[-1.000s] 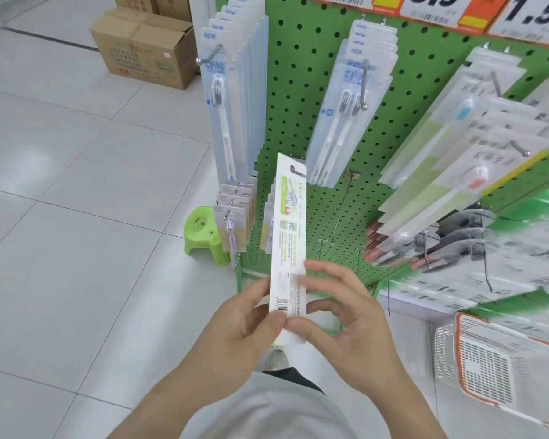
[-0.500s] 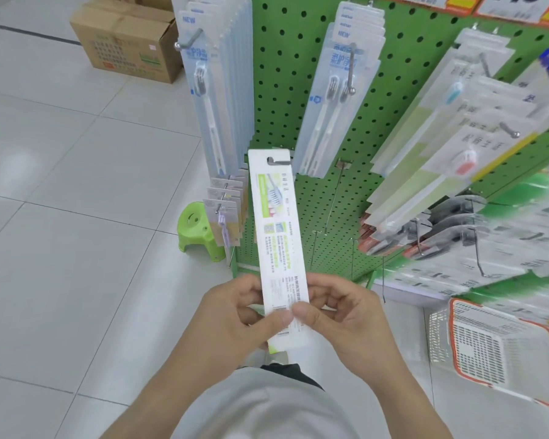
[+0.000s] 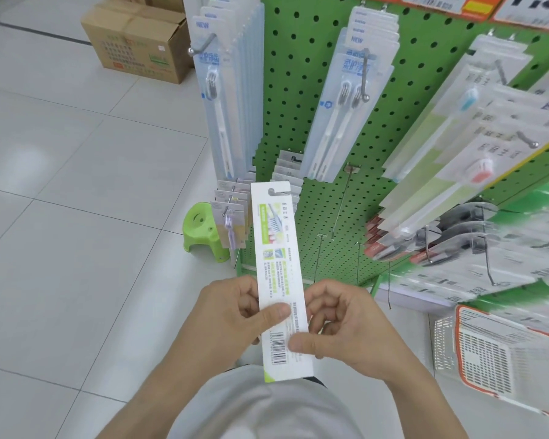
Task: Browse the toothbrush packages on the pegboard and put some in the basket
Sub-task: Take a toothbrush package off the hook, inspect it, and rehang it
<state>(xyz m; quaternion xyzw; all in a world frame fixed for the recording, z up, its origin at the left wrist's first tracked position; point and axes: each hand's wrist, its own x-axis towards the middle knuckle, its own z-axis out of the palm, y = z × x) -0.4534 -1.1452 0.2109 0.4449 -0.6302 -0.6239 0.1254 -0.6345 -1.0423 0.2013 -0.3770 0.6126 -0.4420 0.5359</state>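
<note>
Toothbrush package stood upright at centre, printed back toward the camera, left hand and right hand each pinched its lower half — thumbs in front, green pegboard at 12 o'clock, basket at 4 o'clock on the floor

A glossy floor of large pale grey tiles carries a small lime-green plastic stool; well behind the stool stand brown cardboard boxes.

Bright even indoor light, soft shadows; floor sheen; right-edge packages motion-blurred; wide-angle edge distortion.
</note>
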